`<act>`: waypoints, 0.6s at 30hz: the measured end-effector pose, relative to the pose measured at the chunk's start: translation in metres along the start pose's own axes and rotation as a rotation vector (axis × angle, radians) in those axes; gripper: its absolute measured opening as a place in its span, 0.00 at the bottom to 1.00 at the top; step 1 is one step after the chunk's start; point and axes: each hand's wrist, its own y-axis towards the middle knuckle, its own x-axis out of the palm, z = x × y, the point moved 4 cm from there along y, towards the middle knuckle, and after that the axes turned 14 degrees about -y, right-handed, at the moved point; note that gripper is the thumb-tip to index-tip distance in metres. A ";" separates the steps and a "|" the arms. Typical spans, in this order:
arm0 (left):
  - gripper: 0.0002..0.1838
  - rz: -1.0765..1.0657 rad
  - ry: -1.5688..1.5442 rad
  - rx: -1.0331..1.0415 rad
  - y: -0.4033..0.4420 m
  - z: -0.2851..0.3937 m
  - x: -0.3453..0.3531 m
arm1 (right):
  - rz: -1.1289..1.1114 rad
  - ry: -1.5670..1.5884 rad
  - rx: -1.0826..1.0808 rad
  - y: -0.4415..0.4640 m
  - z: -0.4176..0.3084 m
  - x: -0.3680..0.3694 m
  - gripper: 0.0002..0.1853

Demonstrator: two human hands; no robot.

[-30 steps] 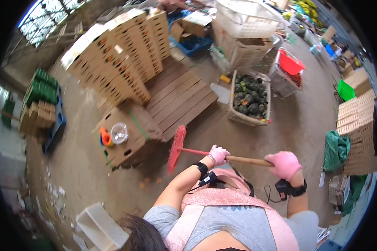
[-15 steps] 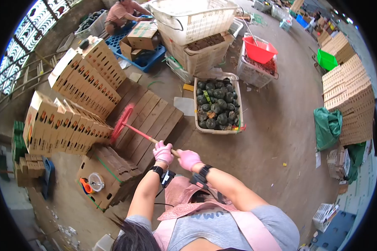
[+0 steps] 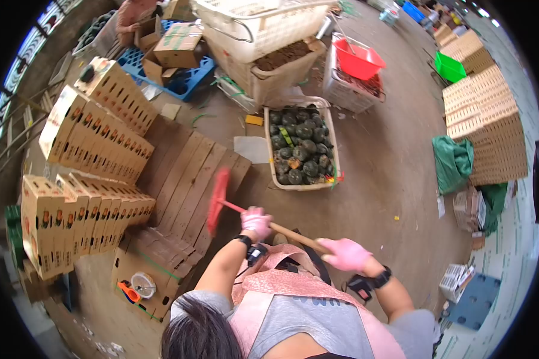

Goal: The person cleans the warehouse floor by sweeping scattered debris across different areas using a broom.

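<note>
A broom with a long wooden handle and a red head crosses in front of my body. Its head, blurred by motion, is over the right edge of the wooden pallet. My left hand, in a pink glove, is wrapped round the handle nearer the head. Farther up toward the handle's end, my right hand, also in a pink glove, is closed on it. Beyond the hands, a white crate holds dark green squashes.
Stacked cartons stand on the left, with a flattened cardboard bundle nearer me. White crates and a red basin are at the back. A person works by a blue pallet. More cartons stand right.
The broom head has moved right, off the stacked cartons' side toward the pallet's edge. My right hand has moved right and down, farther from my left hand. Both still hold the handle.
</note>
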 end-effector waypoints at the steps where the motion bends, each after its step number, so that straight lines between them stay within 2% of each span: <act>1: 0.12 -0.053 0.064 0.149 0.003 0.025 -0.006 | 0.082 0.030 -0.030 -0.014 0.010 -0.003 0.22; 3: 0.13 -0.166 0.105 0.217 0.015 0.044 0.009 | 0.071 0.088 0.060 -0.035 0.020 -0.013 0.24; 7: 0.14 -0.395 0.079 0.163 0.015 0.058 0.004 | 0.097 0.087 0.089 -0.049 0.021 -0.001 0.24; 10: 0.14 -0.392 0.013 0.069 0.013 0.038 0.000 | 0.084 0.048 0.106 -0.046 0.006 -0.005 0.23; 13: 0.13 -0.445 0.103 0.092 0.010 0.022 -0.011 | 0.089 0.044 0.040 -0.032 -0.001 0.001 0.22; 14: 0.13 -0.416 0.159 0.192 0.009 0.017 -0.010 | 0.081 0.042 0.033 -0.028 0.000 0.005 0.22; 17: 0.13 -0.559 0.192 0.192 0.013 0.009 -0.001 | 0.095 0.096 -0.002 -0.032 0.005 0.006 0.21; 18: 0.14 -0.548 0.136 0.228 0.014 0.007 0.003 | 0.100 0.107 -0.015 -0.033 0.008 0.005 0.21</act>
